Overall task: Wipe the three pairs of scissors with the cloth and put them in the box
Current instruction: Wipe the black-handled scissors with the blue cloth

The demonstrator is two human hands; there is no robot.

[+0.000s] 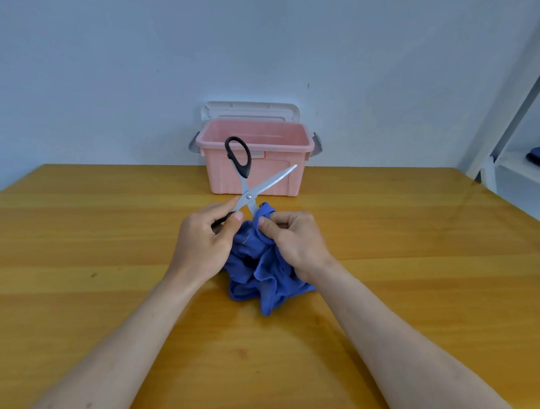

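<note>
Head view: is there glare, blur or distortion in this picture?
Head view: soft even light; faint sheen on the table near the right forearm; wide-angle bending at the table edges; the scissors, cloth and box look reasonably sharp.

**Soft, even light with a glossy sheen and bent edges**

The light around me is bright and diffuse, with no hard beam. The surface [80, 241] is glossy: pale glare streaks run across it on the far right, and faint reflections of my forearms show beneath them. Shadows are weak, only a soft dark patch under the cloth [262, 275] and a thin one at the foot of the box [255, 162]. The wall [105, 72] reads a cool blue-grey, slightly darker toward the top corners. Wide-angle distortion bows the surface's far edge and tilts the shelf frame [510, 110] at right. Focus is fair in the middle; my forearms look soft and stretched near the bottom.
</note>
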